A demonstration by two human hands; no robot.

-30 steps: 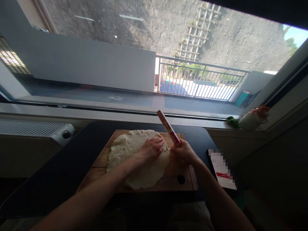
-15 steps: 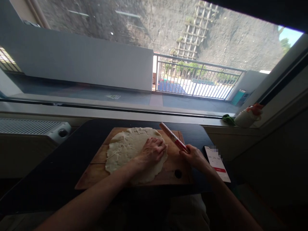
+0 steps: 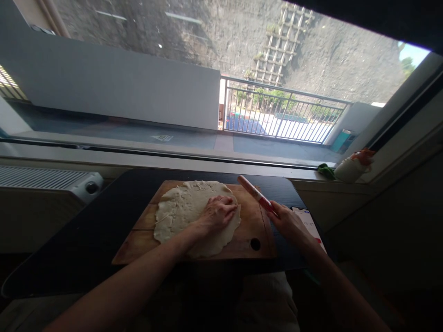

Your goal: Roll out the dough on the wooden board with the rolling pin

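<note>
A wide, flat sheet of pale dough [image 3: 183,212] with a ragged rim lies on a wooden cutting board [image 3: 256,221]. My left hand [image 3: 219,211] rests on the dough's right side, its fingers bent together over the right edge. Off the board's right side, my right hand [image 3: 282,217] is closed round one end of a slim rolling pin [image 3: 254,191], which has a red part near the grip. The pin tilts up and to the left, its far end raised, apart from the dough.
The board lies on a dark table [image 3: 86,230]. A phone [image 3: 308,221] is at the table's right edge, partly behind my right arm. A radiator [image 3: 51,180] stands at the left. On the windowsill sit a white pot [image 3: 351,168] and a green item [image 3: 326,171].
My right hand and the rolling pin have shifted slightly right, and the arm now covers part of the phone. My left hand stays at the dough's right edge. The view has shifted a little.
</note>
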